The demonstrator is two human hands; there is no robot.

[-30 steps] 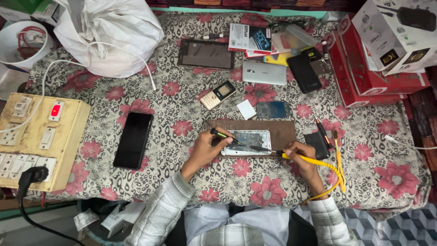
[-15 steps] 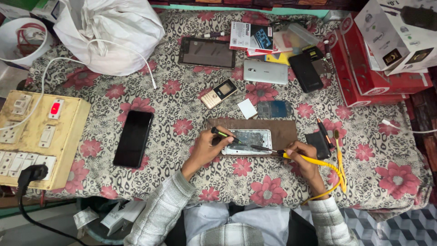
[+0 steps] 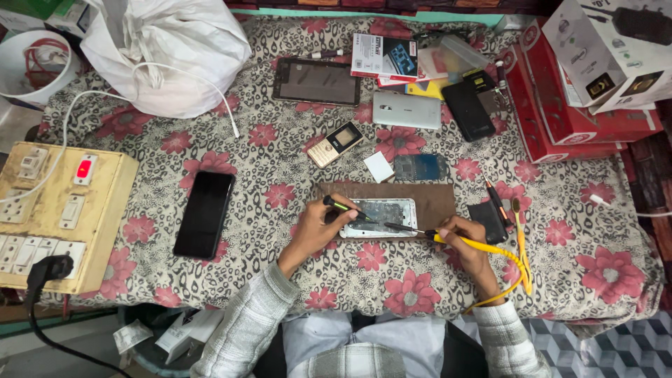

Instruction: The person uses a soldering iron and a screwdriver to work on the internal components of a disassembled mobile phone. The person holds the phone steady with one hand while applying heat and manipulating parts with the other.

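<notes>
Fingers of both hands angle tools onto the opened phone (image 3: 381, 217).

Far right I see stacked red boxes (image 3: 560, 105) under a white box (image 3: 602, 49). A red-white-blue card pack (image 3: 383, 56) lies top centre. Dark screens: tablet (image 3: 316, 81), black smartphone (image 3: 204, 214) at left.

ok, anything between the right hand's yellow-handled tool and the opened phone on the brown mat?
Nothing visible. The yellow-handled tool in the right hand already reaches the opened phone; the left hand holds a green-tipped tool from the other side.
</notes>
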